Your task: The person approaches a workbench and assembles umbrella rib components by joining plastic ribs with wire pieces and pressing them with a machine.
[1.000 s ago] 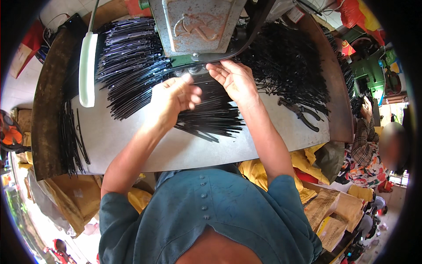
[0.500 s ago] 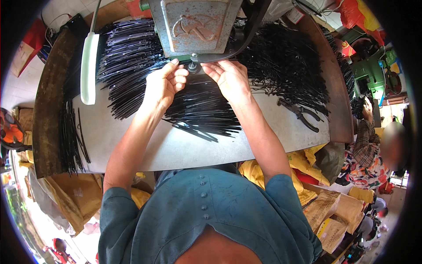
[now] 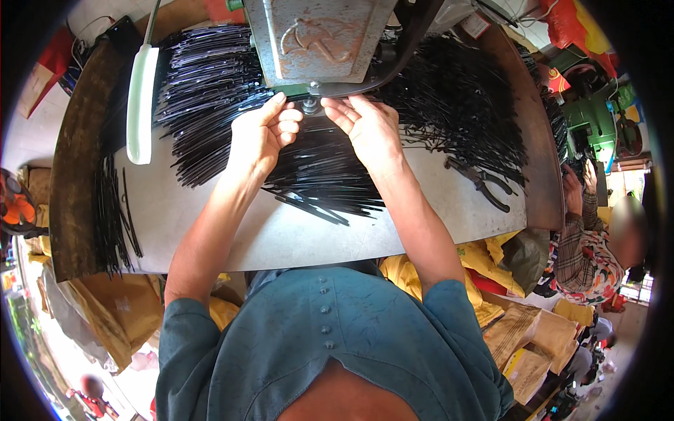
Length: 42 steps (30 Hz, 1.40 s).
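Note:
Both my hands are raised at the lower end of a grey-green metal machine (image 3: 316,42), either side of its small round metal tool (image 3: 309,107). My left hand (image 3: 263,130) is closed, thumb against the curled fingers, close to the tool. My right hand (image 3: 365,126) pinches on the other side, fingertips just under the machine's curved dark arm (image 3: 400,67). Whatever thin piece lies between the fingertips is too dark and small to make out. Under and between my forearms lies a pile of thin black metal strips (image 3: 323,175), their near ends fanned toward me.
More black strips lie in heaps at left (image 3: 203,105) and right (image 3: 456,98). Dark-handled pliers (image 3: 481,184) rest on the pale tabletop (image 3: 203,238). A white lamp (image 3: 142,105) hangs at left. A curved raised rim (image 3: 74,175) borders the table. Another person (image 3: 586,252) works beside a green machine.
My hands stay at the tool with almost no shift. At the right, the other person has moved, and both of that person's hands now show near the green machine.

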Tool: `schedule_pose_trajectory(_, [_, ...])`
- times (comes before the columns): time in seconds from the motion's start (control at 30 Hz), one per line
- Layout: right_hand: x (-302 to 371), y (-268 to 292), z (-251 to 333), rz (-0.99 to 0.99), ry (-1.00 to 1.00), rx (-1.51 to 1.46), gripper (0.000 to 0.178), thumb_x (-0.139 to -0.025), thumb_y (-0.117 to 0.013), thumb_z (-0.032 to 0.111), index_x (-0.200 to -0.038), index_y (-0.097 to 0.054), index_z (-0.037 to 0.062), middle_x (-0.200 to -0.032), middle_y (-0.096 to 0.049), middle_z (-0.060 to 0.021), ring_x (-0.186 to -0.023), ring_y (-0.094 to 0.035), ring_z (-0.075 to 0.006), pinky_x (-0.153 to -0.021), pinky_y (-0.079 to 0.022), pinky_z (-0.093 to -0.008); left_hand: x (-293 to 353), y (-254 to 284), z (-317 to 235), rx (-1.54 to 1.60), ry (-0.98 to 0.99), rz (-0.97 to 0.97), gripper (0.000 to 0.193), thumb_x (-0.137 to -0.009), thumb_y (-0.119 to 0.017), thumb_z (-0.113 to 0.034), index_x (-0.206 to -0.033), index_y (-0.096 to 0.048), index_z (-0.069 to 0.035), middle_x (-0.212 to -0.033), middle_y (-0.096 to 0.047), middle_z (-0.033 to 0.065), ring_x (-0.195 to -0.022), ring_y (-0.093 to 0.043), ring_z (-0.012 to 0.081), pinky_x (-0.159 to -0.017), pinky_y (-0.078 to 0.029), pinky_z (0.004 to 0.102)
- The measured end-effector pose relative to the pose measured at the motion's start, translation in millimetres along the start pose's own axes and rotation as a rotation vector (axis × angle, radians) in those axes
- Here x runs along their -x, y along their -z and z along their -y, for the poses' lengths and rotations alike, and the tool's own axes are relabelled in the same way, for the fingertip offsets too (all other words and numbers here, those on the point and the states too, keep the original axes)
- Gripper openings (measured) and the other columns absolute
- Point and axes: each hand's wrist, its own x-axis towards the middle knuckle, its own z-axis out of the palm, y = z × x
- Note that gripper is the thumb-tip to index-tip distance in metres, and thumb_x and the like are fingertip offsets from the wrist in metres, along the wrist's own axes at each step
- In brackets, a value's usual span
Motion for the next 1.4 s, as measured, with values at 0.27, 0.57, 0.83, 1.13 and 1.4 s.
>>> schedule_pose_trajectory(0.27, [2, -1, 1, -0.009, -0.001, 0.031, 0.018, -0.085, -0.042, 0.005, -0.091, -0.048, -0.0108, -0.089, -0.055, -0.0221, -0.081, -0.059, -0.0283, -0.072, -0.052, -0.0323, -3, 0, 1, -0.006, -0.036, -0.019, 0.024, -0.081, -0.054, -0.018, -0.082, -0.054, 0.006, -0.064, -0.058, 0.0092, -0.048, -0.049, 0.0112, -0.043, -0.037, 0.0209])
schedule_pose_trajectory(0.57, [-3, 0, -4, -0.040, 0.039, -0.028, 0.019, -0.085, -0.044, 0.008, -0.084, -0.051, -0.0094, -0.083, -0.058, -0.0190, -0.075, -0.061, -0.0228, -0.068, -0.052, -0.0288, 2, -6, 6, -0.021, -0.036, -0.041, 0.025, -0.081, -0.055, -0.019, -0.082, -0.055, 0.005, -0.065, -0.058, 0.0094, -0.049, -0.049, 0.0114, -0.044, -0.038, 0.0218])
schedule_pose_trajectory(0.83, [0, -3, -5, -0.036, 0.045, 0.005, 0.017, -0.084, -0.041, 0.003, -0.090, -0.048, -0.0112, -0.088, -0.055, -0.0230, -0.081, -0.059, -0.0295, -0.073, -0.052, -0.0345, -1, -1, 8, -0.005, 0.003, -0.062, 0.022, -0.081, -0.055, -0.019, -0.082, -0.054, 0.003, -0.067, -0.058, 0.0085, -0.051, -0.050, 0.0110, -0.046, -0.038, 0.0215])
schedule_pose_trajectory(1.13, [-1, 11, -1, 0.055, -0.021, 0.026, 0.020, -0.081, -0.051, 0.011, -0.088, -0.049, -0.0086, -0.081, -0.057, -0.0185, -0.070, -0.061, -0.0266, -0.063, -0.053, -0.0319, 0, 12, 11, 0.030, -0.048, 0.019, 0.021, -0.081, -0.054, -0.018, -0.082, -0.054, 0.003, -0.070, -0.059, 0.0100, -0.054, -0.052, 0.0122, -0.048, -0.040, 0.0201])
schedule_pose_trajectory(1.4, [33, 102, 111, -0.079, 0.165, 1.495, 0.017, -0.071, -0.058, 0.010, -0.088, -0.059, 0.0041, -0.083, -0.059, -0.0119, -0.068, -0.060, -0.0204, -0.058, -0.049, -0.0282, -6, 14, -10, -0.101, 0.120, 0.130, 0.020, -0.080, -0.054, -0.018, -0.087, -0.054, 0.000, -0.074, -0.060, 0.0090, -0.059, -0.054, 0.0110, -0.050, -0.043, 0.0203])
